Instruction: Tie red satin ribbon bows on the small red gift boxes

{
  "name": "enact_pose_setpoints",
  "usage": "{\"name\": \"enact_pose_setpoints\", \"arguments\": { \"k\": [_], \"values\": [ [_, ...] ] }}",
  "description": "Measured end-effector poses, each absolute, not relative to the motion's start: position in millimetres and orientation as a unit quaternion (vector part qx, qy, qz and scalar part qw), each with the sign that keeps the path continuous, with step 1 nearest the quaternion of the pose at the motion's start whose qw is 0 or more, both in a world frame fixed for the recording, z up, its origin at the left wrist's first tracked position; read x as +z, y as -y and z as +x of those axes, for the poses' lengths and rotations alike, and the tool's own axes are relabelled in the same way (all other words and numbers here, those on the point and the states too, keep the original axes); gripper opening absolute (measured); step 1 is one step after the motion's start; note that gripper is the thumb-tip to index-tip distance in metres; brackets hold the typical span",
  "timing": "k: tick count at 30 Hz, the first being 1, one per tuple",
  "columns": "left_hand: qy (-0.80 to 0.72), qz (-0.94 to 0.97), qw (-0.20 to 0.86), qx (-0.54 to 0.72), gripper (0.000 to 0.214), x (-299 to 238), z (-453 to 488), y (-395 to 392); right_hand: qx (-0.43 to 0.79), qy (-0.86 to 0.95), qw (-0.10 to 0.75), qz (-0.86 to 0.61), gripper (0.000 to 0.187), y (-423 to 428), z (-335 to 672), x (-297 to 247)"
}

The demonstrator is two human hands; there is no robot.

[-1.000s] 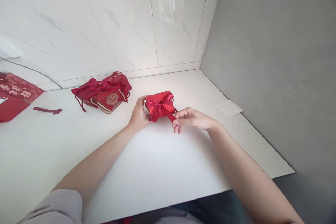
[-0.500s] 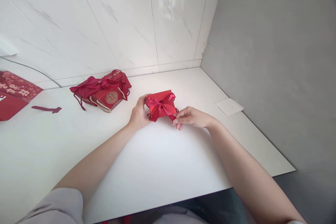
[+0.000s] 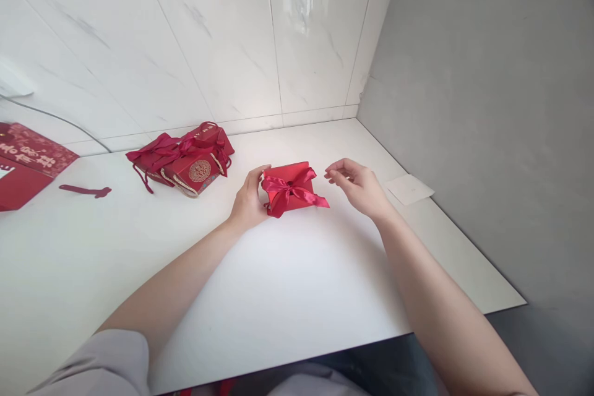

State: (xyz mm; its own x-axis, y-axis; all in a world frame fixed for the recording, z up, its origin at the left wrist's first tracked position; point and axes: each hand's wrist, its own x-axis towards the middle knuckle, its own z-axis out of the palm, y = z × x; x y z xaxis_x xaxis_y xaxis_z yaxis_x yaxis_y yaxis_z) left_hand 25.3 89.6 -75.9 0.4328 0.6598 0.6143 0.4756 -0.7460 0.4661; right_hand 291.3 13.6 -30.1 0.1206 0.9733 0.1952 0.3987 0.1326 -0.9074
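A small red gift box [image 3: 301, 170] is in the middle of the view, over the white table [image 3: 278, 297]. Across its top a shiny red ribbon [image 3: 290, 187] is tied in a bow, one tail sticking out to the right. My left hand [image 3: 249, 201] grips the box by its left side; some of the fingers are hidden behind it. To the right of the box, my right hand [image 3: 357, 184] hovers apart from the ribbon, fingers loosely bent and holding nothing.
Several red boxes [image 3: 195, 161] with bows and cord handles are grouped at the back left. A dark red strip [image 3: 86, 190] and a larger red box [image 3: 28, 167] lie farther left. A white card [image 3: 411, 189] rests by the grey panel on the right.
My right hand has let go of the ribbon tail and moved up and right, away from the box. My left hand still holds the box.
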Motion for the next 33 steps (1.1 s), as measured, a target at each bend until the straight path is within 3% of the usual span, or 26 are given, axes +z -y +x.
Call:
{"name": "enact_pose_setpoints", "arguments": {
  "k": [7, 13, 26, 29, 33],
  "values": [
    [-0.317, 0.839, 0.092, 0.431, 0.089, -76, 27, -88, 0.402, 0.602, 0.557, -0.407, 0.023, -10, 274, -33],
    [-0.315, 0.839, 0.102, 0.431, 0.088, -76, 28, -85, 0.433, 0.590, 0.573, -0.369, 0.005, -9, 274, -33],
    [-0.356, 0.825, 0.146, 0.414, 0.084, -77, 26, -92, 0.055, 0.765, 0.450, -0.457, 0.038, -10, 270, -43],
    [-0.349, 0.832, 0.145, 0.406, 0.083, -76, 26, -91, 0.029, 0.784, 0.412, -0.463, 0.046, -9, 269, -44],
    [-0.346, 0.840, 0.136, 0.396, 0.089, -77, 25, -89, 0.037, 0.779, 0.423, -0.463, 0.050, -7, 270, -43]
  ]
}}
